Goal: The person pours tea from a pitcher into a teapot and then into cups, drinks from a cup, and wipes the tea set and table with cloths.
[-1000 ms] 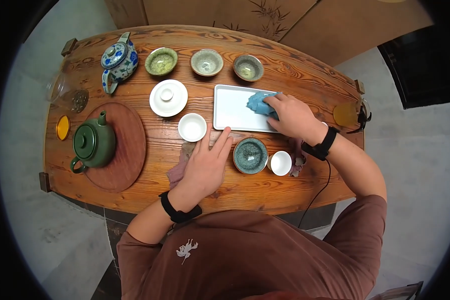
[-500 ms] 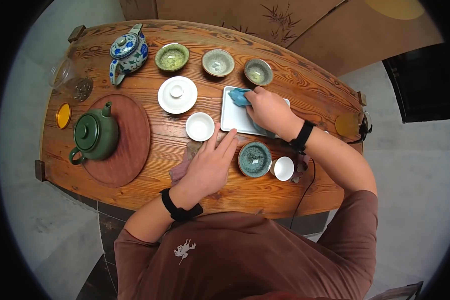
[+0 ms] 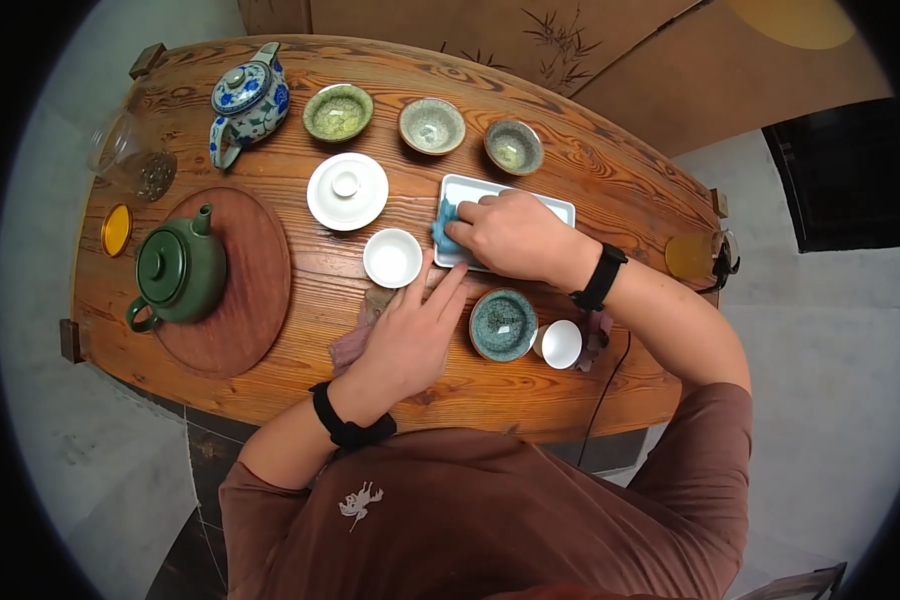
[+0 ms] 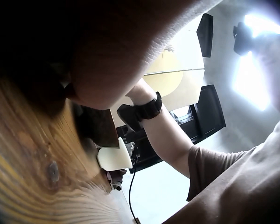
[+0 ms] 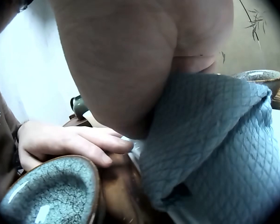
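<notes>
My right hand (image 3: 520,238) grips a blue cloth (image 3: 444,228) at the left end of a white rectangular tray (image 3: 470,187). Close up in the right wrist view, the cloth (image 5: 214,140) shows a quilted diamond pattern and hangs in folds below the hand. My left hand (image 3: 410,335) lies with fingers extended, its fingertips right at the tray's near left corner. Just beyond those fingers stands a white cup (image 3: 392,258). A crackled teal bowl (image 3: 502,325) sits between the hands on the near side, beside a small white cup (image 3: 560,345).
Three crackle-glazed bowls, one of them green (image 3: 338,113), line the far side. A white lid (image 3: 347,190) lies left of the tray. Leftward are a green teapot (image 3: 180,272) on a round wooden board (image 3: 255,320) and a blue-and-white teapot (image 3: 250,100). A glass pitcher (image 3: 690,255) stands far right.
My right hand has carried the blue cloth across the tray from its right part to its left end. The left hand stays beside the near left corner. The head view has shifted slightly.
</notes>
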Tool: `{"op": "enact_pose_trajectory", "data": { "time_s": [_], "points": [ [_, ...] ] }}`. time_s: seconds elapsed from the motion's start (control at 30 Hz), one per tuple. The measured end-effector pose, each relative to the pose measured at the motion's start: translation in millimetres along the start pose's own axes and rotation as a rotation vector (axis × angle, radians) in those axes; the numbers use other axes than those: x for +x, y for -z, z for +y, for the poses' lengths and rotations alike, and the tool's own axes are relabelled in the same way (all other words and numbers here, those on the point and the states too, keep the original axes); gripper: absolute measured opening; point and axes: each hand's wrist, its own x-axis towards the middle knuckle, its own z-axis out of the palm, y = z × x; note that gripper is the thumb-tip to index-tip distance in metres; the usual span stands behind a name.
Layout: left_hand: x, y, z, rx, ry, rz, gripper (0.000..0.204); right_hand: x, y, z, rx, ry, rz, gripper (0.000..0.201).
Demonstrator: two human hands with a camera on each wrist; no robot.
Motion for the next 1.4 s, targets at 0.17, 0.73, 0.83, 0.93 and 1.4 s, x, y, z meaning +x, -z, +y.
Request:
{"op": "enact_pose_trajectory", "data": {
  "time_s": [0.17,0.73,0.83,0.93,1.4],
  "points": [
    [0.5,-0.5,0.8,0.011,-0.008,0.005,0.053,4.5,-11.5,9.6,-0.071,-0.199,0.07,0.029],
    [0.8,-1.9,2.1,0.025,0.006,-0.011,0.051,-69.8,6.1,31.8,0.077,-0.554,-0.39,0.019],
    [2.0,0.4,3.6,0.037,0.0,-0.002,0.051,-68.4,13.3,28.6,0.101,-0.523,-0.464,0.017],
    [2.6,-0.4,3.2,0.039,-0.004,-0.014,0.051,-72.1,8.7,20.3,0.126,-0.39,-0.477,0.017],
    [2.7,-1.2,2.5,0.081,-0.011,-0.007,0.052,-18.2,-5.6,4.2,0.321,-0.217,-0.266,0.018]
  ]
}}
